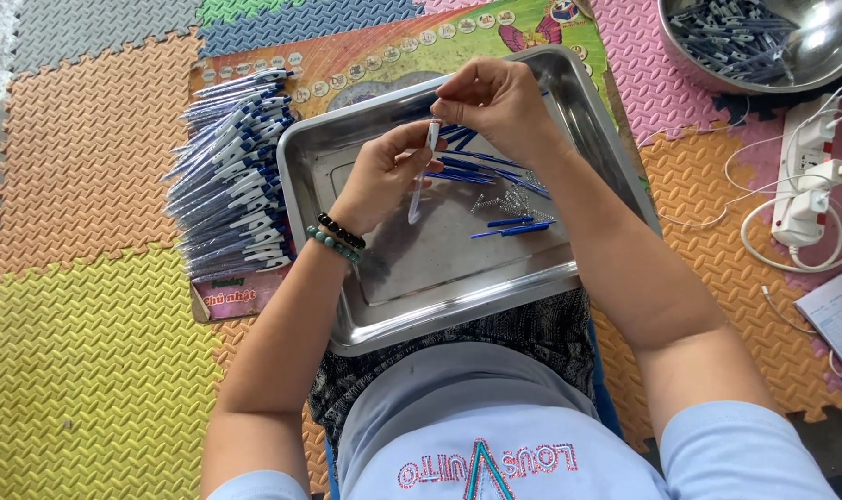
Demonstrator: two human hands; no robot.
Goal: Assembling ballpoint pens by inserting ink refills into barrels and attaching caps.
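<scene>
Assembling pens over the steel tray [398, 306] on our lap, foam mats [97, 306] all round.

Largest first: the tray holds loose blue refills [481, 169] and a small heap of springs [513, 197]; a pile of finished pens [231, 176] lies just left of it, and a metal bowl [833, 42] of parts sits far right. We judge this the insertion step. Our left hand [384, 176] grips the clear pen barrel [424, 171], tilted near upright, fingers closed narrow round its middle. Our right hand [499, 97] pinches at the barrel's top end; the part it holds is too small to tell. Next calls for straight alignment with the opening.
</scene>
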